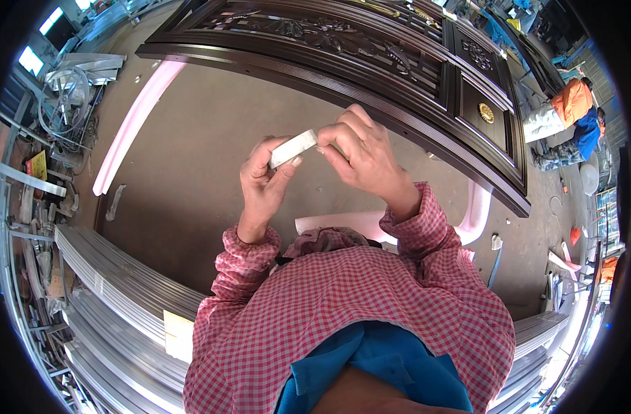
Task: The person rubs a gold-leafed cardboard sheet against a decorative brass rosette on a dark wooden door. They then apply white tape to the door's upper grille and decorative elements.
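A small off-white, block-shaped piece [293, 149] is gripped between the thumb and fingers of my left hand [264, 177]. It slants up to the right; whether it is a roll seen edge-on or a solid block, I cannot tell. Right at its upper right end, my right hand [362, 153] is closed in a pinch, and what lies between those fingertips is too small to make out. Both hands are in front of my chest, above the brown floor. Beyond them stands a dark brown carved door panel [343, 72] with a gold round ornament [486, 113].
Pink wrapped padding [137, 127] reaches from under the panel on the left, with another pink length [475, 210] at right. Stacked metal profiles [122, 276] flank me on the left. Coiled tubing [66, 103] lies at far left. A person in orange [572, 103] is at far right.
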A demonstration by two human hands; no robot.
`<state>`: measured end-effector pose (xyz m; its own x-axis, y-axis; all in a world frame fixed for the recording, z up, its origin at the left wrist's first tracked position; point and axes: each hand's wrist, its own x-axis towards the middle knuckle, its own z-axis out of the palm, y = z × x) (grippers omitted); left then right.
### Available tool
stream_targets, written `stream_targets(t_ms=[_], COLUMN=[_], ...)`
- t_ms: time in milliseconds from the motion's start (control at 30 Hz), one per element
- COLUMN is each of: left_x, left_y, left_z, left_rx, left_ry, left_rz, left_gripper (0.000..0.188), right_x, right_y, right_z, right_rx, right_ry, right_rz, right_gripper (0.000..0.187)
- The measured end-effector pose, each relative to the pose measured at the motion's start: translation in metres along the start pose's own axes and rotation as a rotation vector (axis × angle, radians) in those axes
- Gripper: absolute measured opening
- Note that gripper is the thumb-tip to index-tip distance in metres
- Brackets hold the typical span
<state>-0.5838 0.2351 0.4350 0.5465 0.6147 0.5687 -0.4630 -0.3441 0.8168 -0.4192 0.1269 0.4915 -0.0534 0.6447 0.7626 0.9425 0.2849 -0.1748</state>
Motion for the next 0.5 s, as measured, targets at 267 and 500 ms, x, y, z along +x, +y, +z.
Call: stream_targets(t_ms=[267,500], left_x=[0.0033,0.0013], left_y=[0.0006,0.0043], left_z=[-0.0021,-0.0041], left_rx=[0.107,0.026], left_ry=[-0.019,-0.010], left_rz=[0.068,0.022], left_gripper=[0.025,0.024], right_x=[0.0012,0.0055], right_y=[0.0045,-0.0018], right_z=[0.0021,-0.0034], right_rx=[0.203,0.143], right_ry=[0.121,0.019], right_rz=[-0.007,0.037], right_gripper=[0.021,0.018])
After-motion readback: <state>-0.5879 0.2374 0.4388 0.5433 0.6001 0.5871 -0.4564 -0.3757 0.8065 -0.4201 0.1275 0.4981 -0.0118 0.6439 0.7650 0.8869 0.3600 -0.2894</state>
